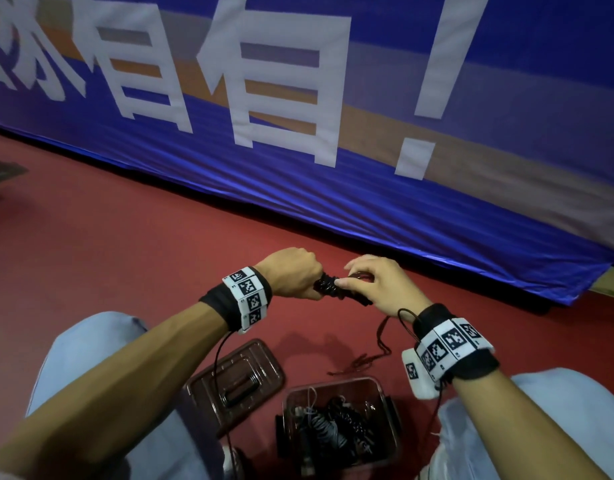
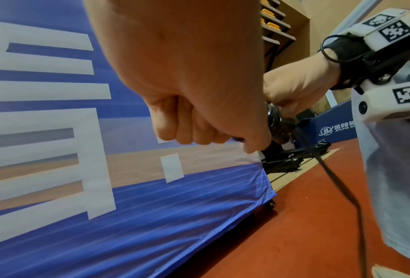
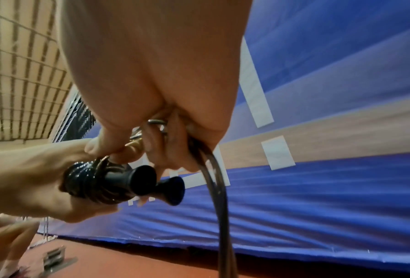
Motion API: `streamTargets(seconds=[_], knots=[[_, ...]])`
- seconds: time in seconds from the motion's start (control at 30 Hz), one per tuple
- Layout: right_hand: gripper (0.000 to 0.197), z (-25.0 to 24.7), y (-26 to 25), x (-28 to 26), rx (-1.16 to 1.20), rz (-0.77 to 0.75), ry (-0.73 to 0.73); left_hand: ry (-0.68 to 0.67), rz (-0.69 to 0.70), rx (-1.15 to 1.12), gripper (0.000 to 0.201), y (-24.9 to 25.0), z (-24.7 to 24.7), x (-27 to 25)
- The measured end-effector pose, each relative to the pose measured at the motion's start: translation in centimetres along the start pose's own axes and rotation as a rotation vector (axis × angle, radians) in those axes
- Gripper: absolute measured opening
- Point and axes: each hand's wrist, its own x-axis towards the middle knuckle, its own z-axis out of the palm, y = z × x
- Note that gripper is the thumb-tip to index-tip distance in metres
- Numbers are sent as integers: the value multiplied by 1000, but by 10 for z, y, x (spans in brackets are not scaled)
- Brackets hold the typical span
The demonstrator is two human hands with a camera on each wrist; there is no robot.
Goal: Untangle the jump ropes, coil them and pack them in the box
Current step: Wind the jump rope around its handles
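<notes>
The left hand [image 1: 295, 273] is fisted, knuckles up, its grip clenched round the 2 black handles [image 3: 151, 185] of a jump rope [image 3: 94, 183] wound tight about them. The right hand [image 1: 378, 285] meets it from the right, wrist bent, fingers pinching the rope's loose end, which hangs toward the red floor [image 1: 125, 254]. Below, between the knees, the clear box [image 1: 390, 420] holds coiled ropes; its lid [image 1: 264, 362] lies just left.

Blue banner [image 1: 333, 188] with white "有有!", blue equipment base [image 2: 334, 127] with partial "JINLING" logo
</notes>
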Motion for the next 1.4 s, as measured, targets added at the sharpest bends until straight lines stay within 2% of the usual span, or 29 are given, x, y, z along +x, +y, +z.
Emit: streamTargets(seconds=[0.07,0.2,0.33,0.37,0.47,0.57,0.67,0.8,0.97,1.1,1.23,1.3,1.4], knots=[[30,3,3,1,97,67,-65,41,27,54,41,-2,2,-2],[45,4,2,2,292,167,-176,109,54,101,40,-7,5,-4],[37,-2,-12,2,304,151,-316,214,76,90,33,-16,7,-7],[40,-3,-14,1,301,134,-359,244,82,83,29,-17,7,-7],[51,-2,-18,1,432,167,-465,340,88,20,16,-18,7,-8],[57,-2,-22,0,516,201,-486,435,67,-85,12,-15,8,-10],[71,-1,-18,-1,607,208,-497,539,14,-190,18,-8,6,-10],[62,-4,-19,-3,755,261,-504,576,-49,-250,20,-1,3,-10],[65,-6,-25,-7,897,279,-515,538,-74,-297,9,-1,-3,-11],[65,-6,-27,-10,1029,250,-490,629,-94,-337,9,0,-9,-13],[66,-2,-33,-9,1228,215,-427,686,-248,-496,4,8,-16,-18],[67,7,-38,-6,1318,240,-327,642,-370,-539,10,13,-20,-18],[57,26,-40,6,1416,358,-135,423,-560,-465,16,16,-24,-13]])
